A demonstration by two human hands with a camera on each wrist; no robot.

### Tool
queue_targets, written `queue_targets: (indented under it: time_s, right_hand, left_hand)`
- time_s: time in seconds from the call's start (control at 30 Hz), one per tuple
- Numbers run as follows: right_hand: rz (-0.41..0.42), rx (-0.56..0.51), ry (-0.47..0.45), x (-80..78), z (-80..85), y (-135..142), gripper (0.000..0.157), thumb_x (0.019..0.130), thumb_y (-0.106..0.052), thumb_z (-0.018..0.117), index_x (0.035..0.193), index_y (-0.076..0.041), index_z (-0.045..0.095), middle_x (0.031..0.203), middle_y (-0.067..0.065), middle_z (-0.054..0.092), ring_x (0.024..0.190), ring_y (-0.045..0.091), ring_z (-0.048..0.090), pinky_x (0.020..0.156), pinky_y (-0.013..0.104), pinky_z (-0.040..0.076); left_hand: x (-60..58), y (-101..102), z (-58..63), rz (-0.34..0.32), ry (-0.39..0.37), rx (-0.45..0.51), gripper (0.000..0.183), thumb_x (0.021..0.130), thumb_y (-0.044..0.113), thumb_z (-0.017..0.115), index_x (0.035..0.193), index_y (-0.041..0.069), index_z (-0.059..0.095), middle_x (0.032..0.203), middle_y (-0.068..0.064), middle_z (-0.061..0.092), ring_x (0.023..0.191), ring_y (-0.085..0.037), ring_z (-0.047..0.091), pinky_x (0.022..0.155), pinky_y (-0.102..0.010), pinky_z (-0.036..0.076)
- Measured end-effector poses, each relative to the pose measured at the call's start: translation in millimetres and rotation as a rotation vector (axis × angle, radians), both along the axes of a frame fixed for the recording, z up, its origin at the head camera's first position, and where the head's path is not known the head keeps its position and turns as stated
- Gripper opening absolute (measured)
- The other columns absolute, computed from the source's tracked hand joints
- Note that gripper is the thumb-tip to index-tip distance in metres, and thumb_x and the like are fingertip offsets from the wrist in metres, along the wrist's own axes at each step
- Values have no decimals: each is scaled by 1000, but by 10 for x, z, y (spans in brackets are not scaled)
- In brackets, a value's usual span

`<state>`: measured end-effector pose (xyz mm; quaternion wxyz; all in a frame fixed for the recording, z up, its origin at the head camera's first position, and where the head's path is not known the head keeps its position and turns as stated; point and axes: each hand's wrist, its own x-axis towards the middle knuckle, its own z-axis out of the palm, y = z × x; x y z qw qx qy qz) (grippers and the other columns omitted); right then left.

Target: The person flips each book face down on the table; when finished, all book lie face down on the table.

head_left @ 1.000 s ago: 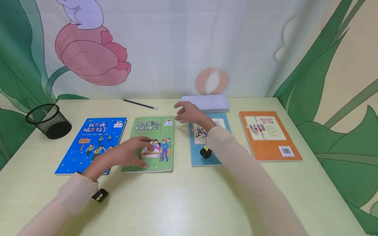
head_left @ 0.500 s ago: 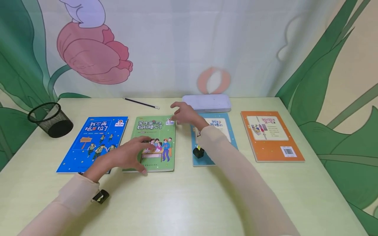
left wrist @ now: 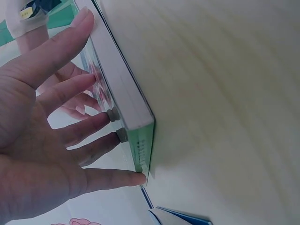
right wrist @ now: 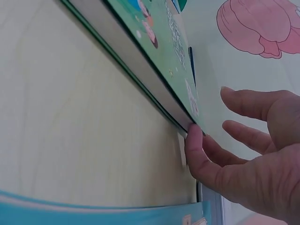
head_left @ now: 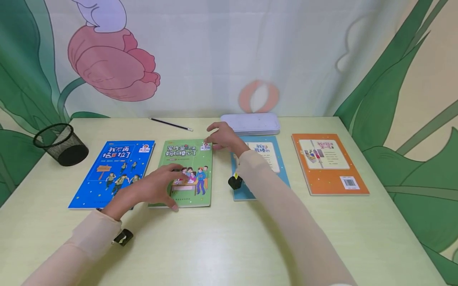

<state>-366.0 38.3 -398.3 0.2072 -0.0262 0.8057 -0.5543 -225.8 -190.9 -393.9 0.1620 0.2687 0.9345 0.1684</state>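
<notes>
A green book [head_left: 189,155] lies flat on the table in the head view, its front cover up with pictures of children at a desk. My left hand [head_left: 157,184] is spread over its left half. In the left wrist view the fingertips [left wrist: 112,115] rest on the cover, the thumb is by the near edge and the little finger reaches the spine side. My right hand [head_left: 225,137] is at the book's far right corner. In the right wrist view its thumb [right wrist: 194,138] touches the corner's page edge, while the other fingers stand loosely extended above.
A blue book [head_left: 107,178] lies left, a light blue book [head_left: 282,171] under the right forearm, and an orange book [head_left: 332,180] farther right. Behind are a pencil [head_left: 171,124], a lilac pencil case [head_left: 250,124] and a tilted black mesh pen holder [head_left: 61,145]. A curtain hangs behind the table.
My right hand has shifted slightly left, from over the light blue book to the green book's far right corner. My left hand has stayed nearly in place.
</notes>
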Motion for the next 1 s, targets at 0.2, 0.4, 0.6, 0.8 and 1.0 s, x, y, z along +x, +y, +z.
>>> queue_targets:
  time_s: [0.2,0.4,0.6,0.8,1.0]
  right_hand:
    - [-33,12,20,-16,-40,-22,54,91,-10,72,140,-4,51,128,18,58,92,18,60,88,36,58]
    - [-91,3,9,-34,-73,-52,53,88,-10,75,136,-3,53,128,17,56,82,15,57,76,28,56]
    - [-92,6,-8,-41,-57,-63,51,88,-9,75,133,1,54,91,7,56,62,15,47,61,26,43]
    - [20,59,-46,-42,-13,-48,48,91,-9,72,136,-1,55,68,5,54,55,13,44,56,26,38]
    - [71,54,-124,-26,-4,-9,59,90,0,69,145,-9,49,83,6,58,64,14,54,62,24,52]
  left_hand:
    - [-8,21,1,8,-4,-6,77,67,31,93,135,13,61,156,-22,36,141,-48,34,106,-66,41]
    - [-1,12,-3,8,-4,1,77,68,29,93,136,12,60,156,-21,36,141,-47,35,106,-65,42]
    - [10,11,-1,9,-4,2,77,68,31,93,135,14,61,155,-21,36,140,-48,34,105,-65,42]
    - [14,-2,10,16,-8,-5,78,68,30,93,137,14,60,156,-20,36,140,-48,35,106,-66,42]
    - [8,-11,-3,3,0,-10,79,68,31,93,138,13,59,156,-21,36,140,-48,35,106,-65,43]
